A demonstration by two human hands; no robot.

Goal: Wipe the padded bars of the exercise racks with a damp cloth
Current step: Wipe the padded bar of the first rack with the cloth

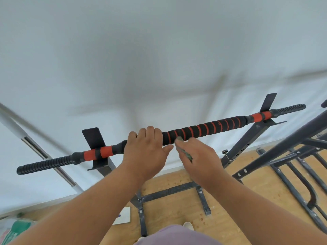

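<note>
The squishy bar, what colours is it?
Black foam with orange-red spiral stripes on the padded bar, clearest in the head view.

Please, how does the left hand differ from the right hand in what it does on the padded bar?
The left hand lies over the padded bar with its fingers curled on top and holds no cloth; the right hand pinches a small greenish cloth against the bar's near side. The left hand sits nearer the left bracket; the right is nearer the bar's middle. Both touch the black foam section.

Bar (203, 129): matt black foam padding, orange spiral bands, ribbed black ends. Rack (244, 140): matt dark painted metal. Floor (177, 197): light wood, speckled. Pole (46, 152): glossy chrome metal. Wall (159, 50): smooth, white.
</note>
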